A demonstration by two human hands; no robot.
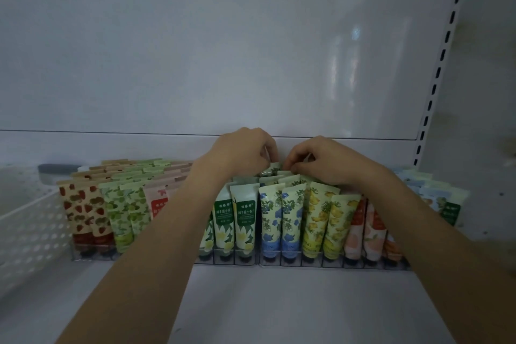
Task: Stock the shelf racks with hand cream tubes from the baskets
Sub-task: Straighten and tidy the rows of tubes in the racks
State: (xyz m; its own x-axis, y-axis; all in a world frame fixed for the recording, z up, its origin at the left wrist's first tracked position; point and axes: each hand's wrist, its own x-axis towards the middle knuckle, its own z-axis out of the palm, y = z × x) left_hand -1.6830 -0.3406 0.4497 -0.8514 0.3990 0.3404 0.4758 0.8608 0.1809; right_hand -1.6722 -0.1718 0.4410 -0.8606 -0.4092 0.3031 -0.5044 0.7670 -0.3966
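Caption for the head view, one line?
Left hand and right hand hold a green-patterned hand cream tube at the back of a clear plastic rack of upright tubes.

The strawberry tubes (83,209) are being shown in cream with red; the lime tubes (122,212) in green; the blossom tubes (243,220) in white and dark green; the flower tubes (279,218) in blue; the pineapple tubes (326,220) in yellow; the peach tubes (363,229) in pink.
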